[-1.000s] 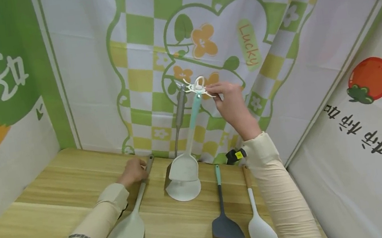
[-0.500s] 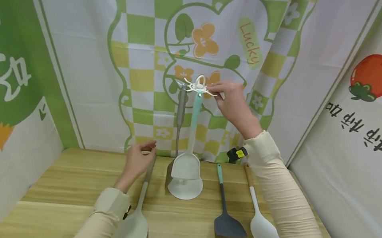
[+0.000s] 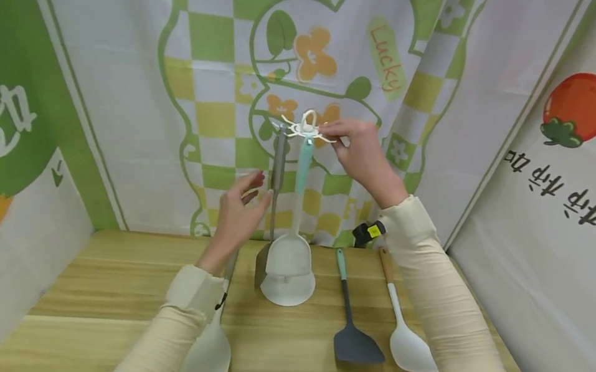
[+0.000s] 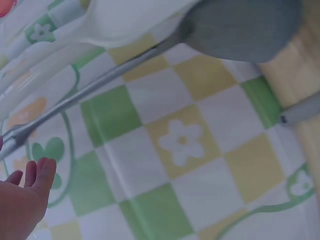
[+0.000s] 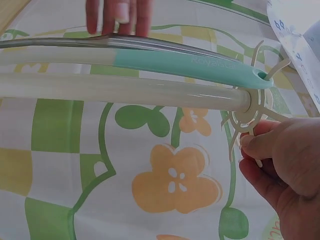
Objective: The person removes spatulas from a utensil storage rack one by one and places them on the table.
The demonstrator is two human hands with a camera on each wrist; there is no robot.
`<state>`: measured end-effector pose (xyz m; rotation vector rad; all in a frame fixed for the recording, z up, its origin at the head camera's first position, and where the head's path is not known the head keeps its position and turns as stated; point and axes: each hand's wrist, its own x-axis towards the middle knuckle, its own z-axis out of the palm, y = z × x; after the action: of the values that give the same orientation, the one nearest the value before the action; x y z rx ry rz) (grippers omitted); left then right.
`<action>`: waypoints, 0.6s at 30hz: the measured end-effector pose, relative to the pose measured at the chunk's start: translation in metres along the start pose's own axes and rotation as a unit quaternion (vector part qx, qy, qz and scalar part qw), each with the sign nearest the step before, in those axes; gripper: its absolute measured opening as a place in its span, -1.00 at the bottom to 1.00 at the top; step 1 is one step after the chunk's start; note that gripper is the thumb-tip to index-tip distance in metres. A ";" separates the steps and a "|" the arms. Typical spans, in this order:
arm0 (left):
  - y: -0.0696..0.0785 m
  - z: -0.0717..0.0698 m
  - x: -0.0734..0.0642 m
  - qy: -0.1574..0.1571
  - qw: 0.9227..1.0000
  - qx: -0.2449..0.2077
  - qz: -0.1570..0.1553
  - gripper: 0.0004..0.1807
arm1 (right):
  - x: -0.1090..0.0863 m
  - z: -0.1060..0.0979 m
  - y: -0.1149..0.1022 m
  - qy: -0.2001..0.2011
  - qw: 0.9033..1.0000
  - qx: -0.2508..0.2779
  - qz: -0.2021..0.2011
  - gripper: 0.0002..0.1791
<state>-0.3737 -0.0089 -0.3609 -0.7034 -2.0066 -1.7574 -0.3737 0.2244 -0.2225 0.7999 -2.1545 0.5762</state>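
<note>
Head view shows a white hook rack point(image 3: 306, 127) standing upright at the back of the wooden table point(image 3: 291, 369), its pale round base point(image 3: 291, 294) on the tabletop. The right hand point(image 3: 360, 151) pinches one of the rack's hooks between thumb and fingers. A turquoise-handled spatula point(image 3: 303, 165) hangs in front of the pole; the right wrist view shows a hook passing through the hole in its handle. Just beside it a grey spatula point(image 3: 278, 162) hangs, its blade behind the pale one. Near the grey handle is the left hand point(image 3: 241, 211), thumb and fingers apart and slightly bent; whether they touch the handle I cannot tell.

On the table lie three more: a pale spatula point(image 3: 211, 353) partly under the left arm, then, to the right, a dark-bladed spatula point(image 3: 355, 347) and a white spatula point(image 3: 410, 348) with a wooden handle. Behind everything hangs a green-and-yellow checked cloth point(image 3: 212, 37) printed "Lucky".
</note>
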 end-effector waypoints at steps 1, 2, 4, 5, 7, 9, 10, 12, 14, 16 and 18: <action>0.003 0.002 0.004 0.000 1.000 -0.001 0.005 -0.46 | 0.001 0.000 0.000 0.001 1.000 0.006 0.000 -0.83; 0.006 0.005 0.008 0.001 1.000 -0.003 0.008 -0.44 | 0.001 0.000 0.000 0.001 1.000 0.010 0.000 -0.84; 0.011 0.009 0.015 0.004 1.000 -0.009 0.014 -0.42 | 0.002 -0.001 0.000 0.001 1.000 0.018 0.004 -0.84; 0.013 0.012 0.018 0.003 1.000 -0.013 0.015 -0.41 | 0.002 -0.001 0.001 0.000 1.000 0.020 0.007 -0.84; 0.016 0.015 0.025 0.005 1.000 -0.020 0.016 -0.39 | 0.002 -0.002 0.001 -0.001 1.000 0.023 0.011 -0.84; 0.019 0.018 0.030 0.004 0.999 -0.031 0.015 -0.37 | 0.002 -0.002 0.002 0.000 1.000 0.026 0.013 -0.84; 0.021 0.019 0.033 0.004 0.999 -0.038 0.015 -0.36 | 0.002 -0.002 0.002 -0.001 1.000 0.026 0.013 -0.84; 0.022 0.021 0.036 0.004 0.999 -0.048 0.012 -0.35 | 0.002 -0.002 0.003 0.001 1.000 0.028 0.011 -0.84; 0.021 0.022 0.039 0.003 0.998 -0.066 0.012 -0.37 | 0.002 -0.002 0.004 0.001 1.000 0.029 0.010 -0.84; 0.024 0.023 0.039 0.004 0.997 -0.076 0.009 -0.40 | 0.002 -0.001 0.005 0.001 1.000 0.030 0.009 -0.84; 0.024 0.024 0.040 0.008 0.996 -0.083 0.011 -0.44 | 0.002 -0.001 0.005 -0.002 0.999 0.030 0.010 -0.83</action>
<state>-0.3908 0.0216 -0.3218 -0.7573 -1.8511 -1.9270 -0.3779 0.2276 -0.2211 0.8134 -2.1594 0.6528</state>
